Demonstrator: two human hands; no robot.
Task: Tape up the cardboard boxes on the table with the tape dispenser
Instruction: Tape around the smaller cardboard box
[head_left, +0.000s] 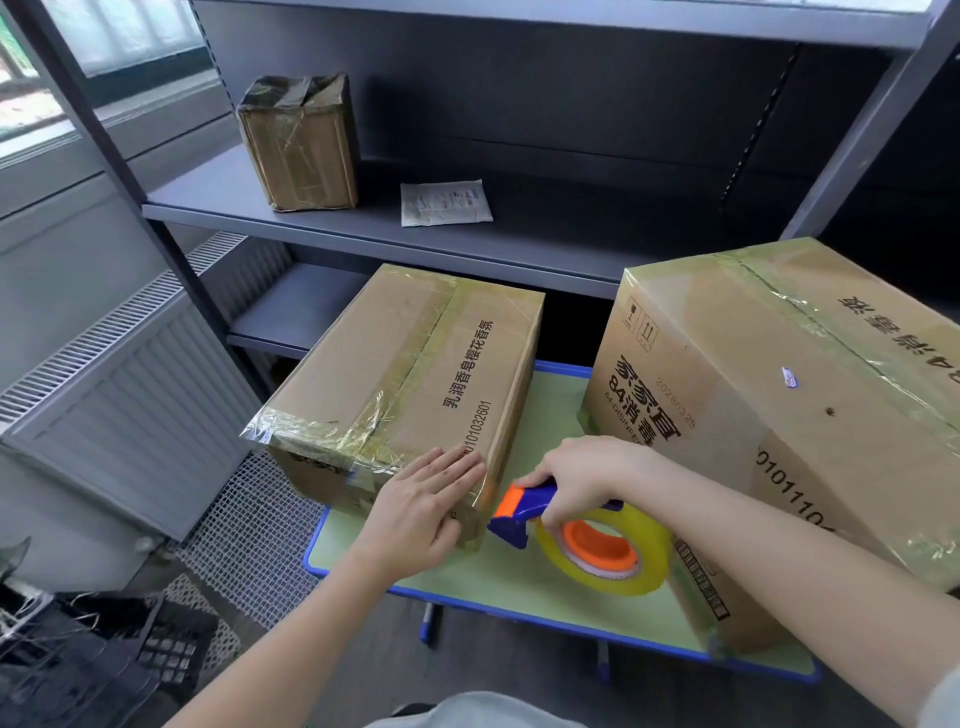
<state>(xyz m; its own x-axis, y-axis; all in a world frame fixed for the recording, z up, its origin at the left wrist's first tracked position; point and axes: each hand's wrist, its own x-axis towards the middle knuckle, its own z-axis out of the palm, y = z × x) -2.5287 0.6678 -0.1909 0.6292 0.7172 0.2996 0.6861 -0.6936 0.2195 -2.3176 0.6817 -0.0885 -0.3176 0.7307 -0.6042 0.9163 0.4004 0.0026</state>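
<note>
Beyond the right hand (582, 478) a bare lane of green table (558, 410) runs between the two boxes toward the shelf (415, 249). The smaller box (405, 364) walls its left, the left hand (421, 512) lying flat on the near corner. The larger box (779, 415) crowds its right. The tape dispenser (576, 540) it grips fills the space beneath.

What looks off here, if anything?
The left box hangs over the table's left edge, skewed to it. Its tape is wrinkled, with a loose flap jutting off the near-left corner. The shelf box has a crumpled top.
</note>
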